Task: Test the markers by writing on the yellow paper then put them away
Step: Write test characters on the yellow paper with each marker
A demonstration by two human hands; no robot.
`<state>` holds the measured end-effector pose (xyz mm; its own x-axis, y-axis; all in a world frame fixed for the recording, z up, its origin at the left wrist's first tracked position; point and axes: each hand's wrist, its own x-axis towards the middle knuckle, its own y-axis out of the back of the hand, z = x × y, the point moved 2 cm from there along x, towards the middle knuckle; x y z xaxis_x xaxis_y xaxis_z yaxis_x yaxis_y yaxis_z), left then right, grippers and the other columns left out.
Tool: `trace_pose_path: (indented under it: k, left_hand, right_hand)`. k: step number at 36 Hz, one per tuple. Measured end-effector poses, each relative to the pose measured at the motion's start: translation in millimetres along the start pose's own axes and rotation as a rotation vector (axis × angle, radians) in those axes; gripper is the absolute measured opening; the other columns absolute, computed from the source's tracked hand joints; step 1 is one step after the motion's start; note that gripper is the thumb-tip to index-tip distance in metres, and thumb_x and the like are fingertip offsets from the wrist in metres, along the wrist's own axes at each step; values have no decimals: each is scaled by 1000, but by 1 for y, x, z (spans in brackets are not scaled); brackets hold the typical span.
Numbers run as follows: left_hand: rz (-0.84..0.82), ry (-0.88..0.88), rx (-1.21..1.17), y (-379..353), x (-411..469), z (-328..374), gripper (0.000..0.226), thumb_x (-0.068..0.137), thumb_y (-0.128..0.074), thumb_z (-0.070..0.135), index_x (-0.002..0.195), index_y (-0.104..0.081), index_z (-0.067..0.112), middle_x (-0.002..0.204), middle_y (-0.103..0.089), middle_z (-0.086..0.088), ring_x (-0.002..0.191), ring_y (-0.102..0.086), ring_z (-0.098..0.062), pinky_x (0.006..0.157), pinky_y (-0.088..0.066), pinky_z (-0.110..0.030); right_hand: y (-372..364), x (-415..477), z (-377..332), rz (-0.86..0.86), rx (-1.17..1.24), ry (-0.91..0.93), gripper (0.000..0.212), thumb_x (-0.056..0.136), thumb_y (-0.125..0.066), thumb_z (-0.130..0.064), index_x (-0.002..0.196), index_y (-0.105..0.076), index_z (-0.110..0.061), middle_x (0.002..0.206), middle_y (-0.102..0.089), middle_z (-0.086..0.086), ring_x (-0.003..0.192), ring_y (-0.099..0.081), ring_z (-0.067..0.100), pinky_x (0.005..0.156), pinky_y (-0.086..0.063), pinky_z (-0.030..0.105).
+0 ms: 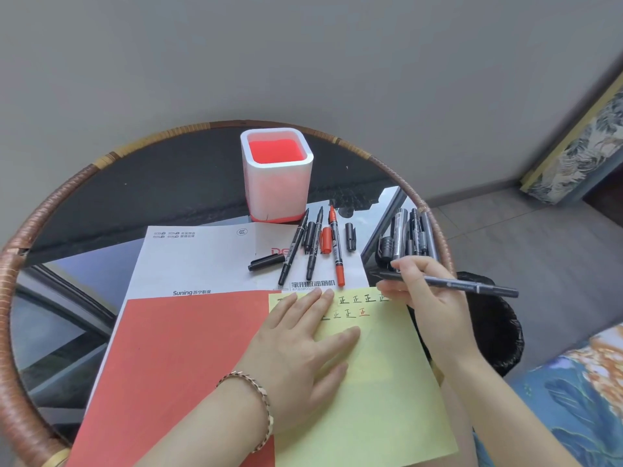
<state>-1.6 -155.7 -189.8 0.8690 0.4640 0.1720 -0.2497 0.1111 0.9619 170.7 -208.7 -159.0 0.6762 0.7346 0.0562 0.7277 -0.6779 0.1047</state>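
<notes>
We see yellow paper [371, 399] lying flat, two rows of characters at its top, three uncapped markers [313, 257] beyond it, two black, one red, dark markers [399, 234] bunched rightward, one grey marker [472, 286] held near its corner.

Bright, soft daylight; no hard shadows. Glass tabletop [84, 203] reflects pale sky and dark bars on left and near side; far half reads dark. Red inside of pen holder [276, 176] glows, nearly blown out. Faint soft shadow under left hand [303, 342] on yellow paper [371, 399]. Right hand [431, 298] and marker [455, 284] crisp, no motion blur. Wide-angle bend strong: rattan rim [17, 392] bows. Corners smeared; patterned cushion [580, 153] at right blurred.
</notes>
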Motion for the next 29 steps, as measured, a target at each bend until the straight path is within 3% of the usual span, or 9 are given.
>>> trace_pose_path:
  k: [3, 8, 12, 14, 16, 20, 29]
  left_hand:
    - [-10, -6, 22, 2, -1, 0, 38, 81, -39, 42, 110, -64, 36, 125, -59, -15, 116, -56, -28, 97, -27, -41]
    - [-19, 15, 29, 5, -2, 1, 37, 79, -40, 44, 102, -66, 35, 121, -62, -15, 113, -59, -29, 97, -27, -41]
    - [0, 28, 26, 1, 3, 10, 33, 75, -40, 46, 87, -65, 28, 124, -60, -17, 113, -58, -29, 98, -31, -41]
    - [14, 22, 35, -1, 6, 15, 28, 74, -39, 48, 85, -53, 27, 124, -60, -15, 114, -58, -26, 98, -43, -37]
    - [16, 25, 33, -4, 9, 18, 28, 74, -39, 49, 88, -45, 27, 123, -61, -14, 114, -58, -25, 98, -42, -36]
    - [24, 31, 22, -11, 10, 20, 37, 75, -39, 48, 109, -50, 35, 124, -59, -19, 115, -57, -30, 96, -28, -40]
    - [-14, 111, -9, -13, 9, 24, 42, 75, -39, 48, 114, -51, 43, 130, -55, -15, 119, -54, -27, 100, -25, -36]
  right_hand:
    - [-3, -3, 4, -17, -22, -15, 16, 91, -52, -19, 80, -64, -18, 72, -72, 0, 75, -70, 15, 70, -56, 22]
    - [-9, -2, 2, -55, 0, -25, 14, 91, -51, -18, 83, -63, -14, 75, -71, 4, 73, -70, 16, 66, -57, 23]
    - [-11, -1, 1, -24, -33, -19, 13, 84, -62, -16, 72, -60, -10, 67, -67, 7, 55, -64, 6, 54, -52, 15]
    - [-9, -2, 3, 42, -38, -30, 22, 80, -68, -17, 65, -57, -5, 56, -62, 8, 44, -56, 6, 46, -46, 14]
    - [-7, -4, 6, 101, -49, -40, 31, 79, -70, -19, 60, -52, -2, 45, -58, 5, 36, -50, 8, 40, -42, 15]
    - [-2, -2, 14, 192, -183, 21, 43, 79, -69, -22, 48, -43, -7, 32, -48, -1, 32, -42, 9, 42, -37, 20]
    - [-2, 6, 18, 162, -300, 82, 34, 76, -63, -8, 47, -46, -3, 33, -47, 0, 35, -41, 8, 48, -39, 23]
